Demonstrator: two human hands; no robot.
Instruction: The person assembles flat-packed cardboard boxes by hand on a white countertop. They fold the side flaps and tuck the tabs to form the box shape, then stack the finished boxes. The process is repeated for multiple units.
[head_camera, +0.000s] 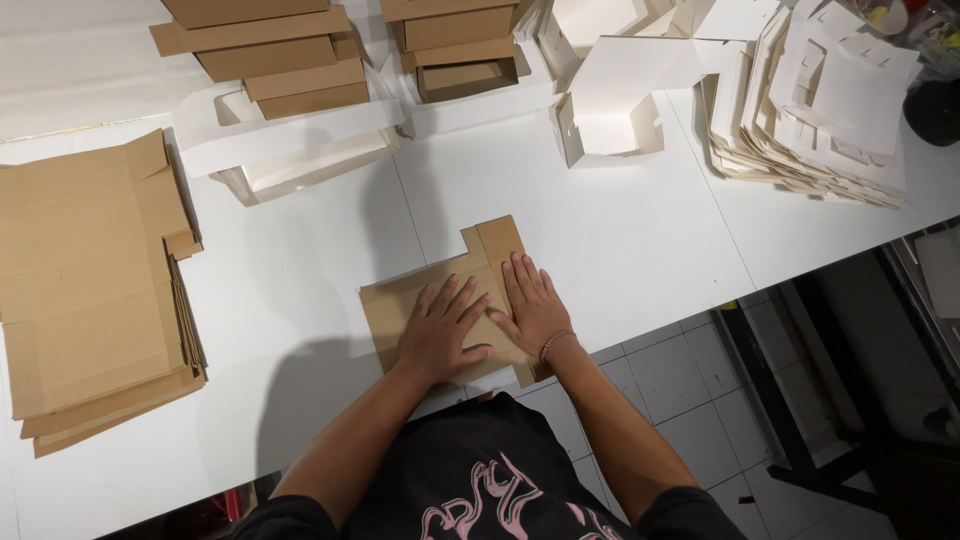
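— Head view first: what lies nearest to me?

— Closest in I see my left hand (440, 330) and my right hand (532, 305), both pressed flat, palms down, on a brown cardboard blank (485, 262) at the near edge of the white table (640, 250). Neither hand grips anything. The left fingers (462, 296) are spread apart and point up and to the right; the right fingers (526, 272) lie closer together and point straight away from me. My two thumbs nearly meet over the middle of the blank. A bead bracelet (556, 343) sits on my right wrist.

— And the blank itself?

— It lies flat under both palms, with a notched tab reaching just past my right fingertips.

— What is out to the sides?

— Well to the left of my left fingers I have a stack of flat brown blanks (85, 290).

— Farther off?

— Beyond my left fingertips stands an open white box (290, 150) with folded brown boxes (270, 50) piled behind it. Straight ahead of my right fingertips, across bare table, sit more brown boxes (460, 45) and a half-folded white carton (610, 115). Far to the right of my right fingers is a heap of flat white blanks (810, 110).
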